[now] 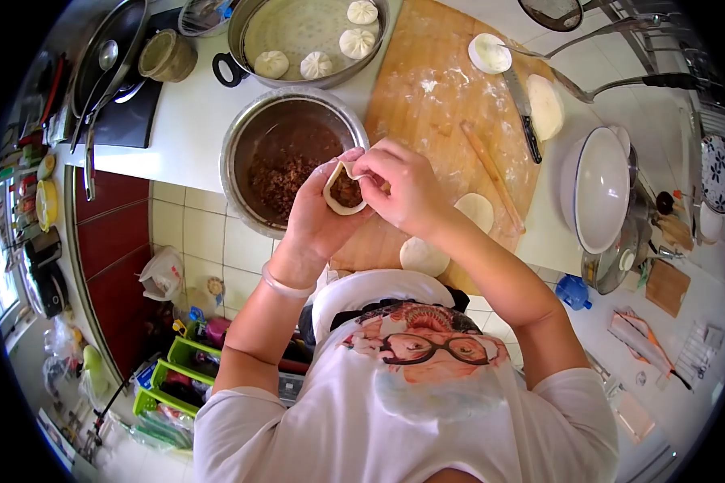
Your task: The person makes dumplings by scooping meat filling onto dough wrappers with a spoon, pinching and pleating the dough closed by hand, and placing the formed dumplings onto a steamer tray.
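Note:
A dough wrapper (345, 208) with brown filling in it rests in my left hand (318, 213), whose fingers curl round its outer side. Its edge is pinched by the fingers of my right hand (399, 181), and part of the rim shows as a raised fold. Both hands are over the near right side of a metal bowl (235, 173) of brown minced filling (278, 181). Two flat dough rounds lie on the wooden board: one (475, 212) beside my right forearm, the other (424, 256) close to my body.
Several pleated buns (357, 43) sit in a steamer pan (246, 32) at the back. The floured board (419, 105) holds a rolling pin (491, 173), a knife (525, 117), a dough piece (545, 107) and a small white bowl (490, 55). A large white bowl (602, 191) stands right.

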